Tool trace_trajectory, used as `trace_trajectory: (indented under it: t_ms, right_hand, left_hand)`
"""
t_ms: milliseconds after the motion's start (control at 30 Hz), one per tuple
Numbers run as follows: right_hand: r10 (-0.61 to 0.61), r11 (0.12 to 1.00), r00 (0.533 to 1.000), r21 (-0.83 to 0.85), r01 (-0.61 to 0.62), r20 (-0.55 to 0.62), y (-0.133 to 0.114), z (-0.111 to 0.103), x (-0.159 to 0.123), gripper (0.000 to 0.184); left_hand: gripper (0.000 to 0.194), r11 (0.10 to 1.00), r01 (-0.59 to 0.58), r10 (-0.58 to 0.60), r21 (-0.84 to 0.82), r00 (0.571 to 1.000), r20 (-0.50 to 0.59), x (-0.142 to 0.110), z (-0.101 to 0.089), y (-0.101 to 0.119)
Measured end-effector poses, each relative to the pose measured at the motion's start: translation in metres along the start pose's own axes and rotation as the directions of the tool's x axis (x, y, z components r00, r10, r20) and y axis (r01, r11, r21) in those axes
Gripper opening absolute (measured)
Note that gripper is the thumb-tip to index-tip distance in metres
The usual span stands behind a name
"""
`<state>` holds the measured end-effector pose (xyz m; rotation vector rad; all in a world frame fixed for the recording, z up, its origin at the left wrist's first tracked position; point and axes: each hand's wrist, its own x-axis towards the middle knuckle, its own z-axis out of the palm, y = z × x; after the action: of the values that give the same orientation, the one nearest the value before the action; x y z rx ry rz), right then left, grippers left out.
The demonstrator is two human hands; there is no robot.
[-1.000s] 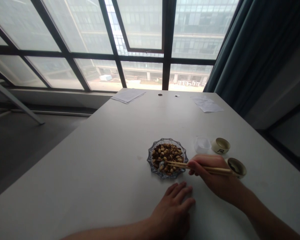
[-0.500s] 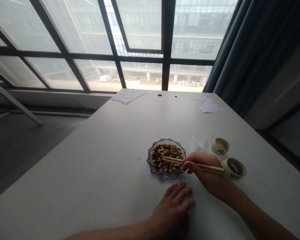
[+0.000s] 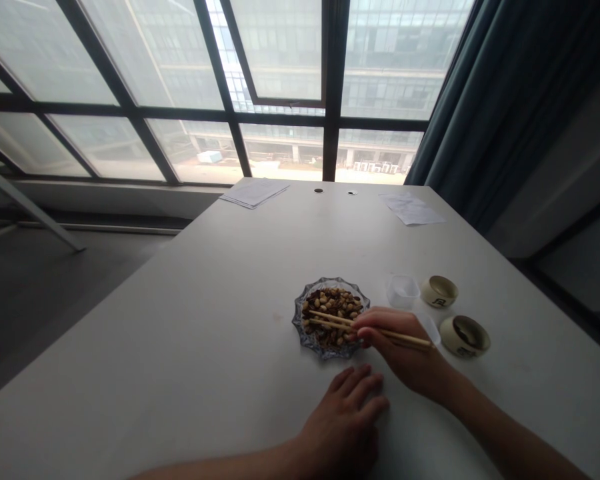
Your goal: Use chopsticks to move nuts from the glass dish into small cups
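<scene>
Wooden chopsticks [image 3: 400, 335] above nuts [image 3: 333, 303] in glass dish [image 3: 307, 337]

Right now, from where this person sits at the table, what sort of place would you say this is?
Probably an office or meeting room, upper floor of a modern building. A long white table holds loose papers, large dark-framed windows look down towards another large building, and a dark curtain hangs alongside.

Nuts [image 3: 331, 303] in a glass dish [image 3: 297, 321], two cups [image 3: 464, 336] right of it, papers [image 3: 254, 193] behind

left hand [image 3: 341, 427]: bare | right hand [image 3: 405, 353]: bare | left forearm [image 3: 220, 466]: bare, slender | right forearm [image 3: 510, 440]: bare, slender
</scene>
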<state>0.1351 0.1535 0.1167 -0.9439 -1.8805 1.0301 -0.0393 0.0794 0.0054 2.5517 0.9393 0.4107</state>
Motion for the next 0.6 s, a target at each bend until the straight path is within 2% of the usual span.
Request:
trace_trajectory:
  t_ms: [100,233,367,433,500,600]
  right_hand:
    - [0.018,0.999,0.999,-0.043,-0.016,0.041,0.001,0.005,0.000,0.032]
    - [0.103,0.988,0.994,-0.115,-0.106,-0.031,-0.001,-0.001,-0.003,0.041]
    - [0.031,0.993,0.997,-0.112,-0.039,-0.071,-0.001,-0.009,-0.003,0.027]
    - [-0.026,0.989,0.999,-0.146,0.022,-0.028,-0.001,-0.009,-0.002,0.023]
    - [-0.058,0.983,0.996,-0.170,0.068,0.067,-0.002,-0.008,-0.001,0.023]
    - [-0.035,0.981,0.980,-0.180,0.071,0.195,-0.007,-0.007,-0.004,0.025]
  left_hand:
    - [0.042,1.000,0.002,-0.002,-0.001,1.000,-0.008,0.001,0.000,0.000]
    - [0.043,1.000,-0.003,0.003,-0.006,1.000,0.001,0.000,-0.001,0.000]
    - [0.043,1.000,-0.005,0.005,-0.008,1.000,0.001,-0.001,-0.001,0.000]
    - [0.043,1.000,-0.002,0.002,-0.008,1.000,-0.002,-0.001,-0.002,0.000]
    - [0.041,1.000,0.001,-0.001,-0.011,1.000,-0.010,0.000,-0.002,0.001]
    - [0.037,1.000,-0.001,0.001,-0.017,1.000,-0.024,0.001,-0.004,0.002]
